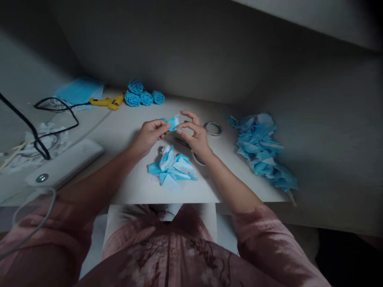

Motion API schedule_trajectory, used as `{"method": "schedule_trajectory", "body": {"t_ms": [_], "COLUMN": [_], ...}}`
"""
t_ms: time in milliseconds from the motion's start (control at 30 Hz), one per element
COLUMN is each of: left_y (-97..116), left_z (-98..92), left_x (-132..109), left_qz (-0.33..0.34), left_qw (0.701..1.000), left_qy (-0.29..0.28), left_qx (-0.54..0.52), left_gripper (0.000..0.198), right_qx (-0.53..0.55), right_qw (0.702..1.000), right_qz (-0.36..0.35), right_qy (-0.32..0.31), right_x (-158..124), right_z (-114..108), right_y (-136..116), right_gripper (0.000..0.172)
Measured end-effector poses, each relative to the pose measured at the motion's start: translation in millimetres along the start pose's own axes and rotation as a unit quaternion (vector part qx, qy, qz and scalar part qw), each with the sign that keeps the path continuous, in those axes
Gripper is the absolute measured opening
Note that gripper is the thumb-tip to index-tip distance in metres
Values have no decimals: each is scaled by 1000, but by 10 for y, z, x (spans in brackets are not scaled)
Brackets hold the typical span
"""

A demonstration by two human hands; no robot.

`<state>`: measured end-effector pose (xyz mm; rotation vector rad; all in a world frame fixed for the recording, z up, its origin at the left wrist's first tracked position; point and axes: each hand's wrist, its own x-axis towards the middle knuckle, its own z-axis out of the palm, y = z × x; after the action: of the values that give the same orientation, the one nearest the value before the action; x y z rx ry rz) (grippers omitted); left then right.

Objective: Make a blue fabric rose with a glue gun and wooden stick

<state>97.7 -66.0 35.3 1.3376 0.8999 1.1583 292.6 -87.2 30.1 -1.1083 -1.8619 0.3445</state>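
Over the middle of the table, my left hand (pixel 151 135) pinches a small folded blue-and-white petal-like piece (pixel 172 123) between thumb and fingers. At the piece's right edge, the thumb and a fingertip of my right hand (pixel 196 137) close on it, while another finger is raised and curved above. Whether it is paper or thin cloth, I cannot tell. Just below my hands lies a loose heap of similar blue-and-white pieces (pixel 172 167). Scissors (pixel 197 158) lie partly hidden beneath my right hand, with a pale handle loop showing.
A roll of tape (pixel 213 128) lies right of my hands. Crumpled blue pieces on a stick (pixel 260 149) lie farther right. Blue rosettes (pixel 140 93) and a yellow glue gun (pixel 109 102) are at the back left. A white power bank (pixel 70 161), black cable (pixel 67 128) and scraps (pixel 54 137) occupy the left.
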Motion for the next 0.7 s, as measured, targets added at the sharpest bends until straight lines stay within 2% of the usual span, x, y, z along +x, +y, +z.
{"method": "schedule_trajectory", "body": {"t_ms": [133, 367, 500, 700], "left_y": [0, 3, -2, -7], "left_z": [13, 8, 12, 8], "left_x": [-11, -23, -22, -20], "left_qz": [-3, -3, 0, 4], "left_qw": [1000, 999, 999, 999], "left_qy": [-6, -17, -18, -22], "left_qx": [18, 29, 37, 46], "left_gripper": [40, 38, 38, 36], "right_qx": [77, 189, 216, 216], "right_qw": [994, 972, 965, 963], "right_qz": [71, 137, 146, 162], "right_qy": [-1, 2, 2, -15], "right_x": [-11, -27, -37, -37], "right_z": [19, 98, 113, 109], "right_y": [-35, -27, 3, 14], "right_gripper": [31, 40, 45, 61]}}
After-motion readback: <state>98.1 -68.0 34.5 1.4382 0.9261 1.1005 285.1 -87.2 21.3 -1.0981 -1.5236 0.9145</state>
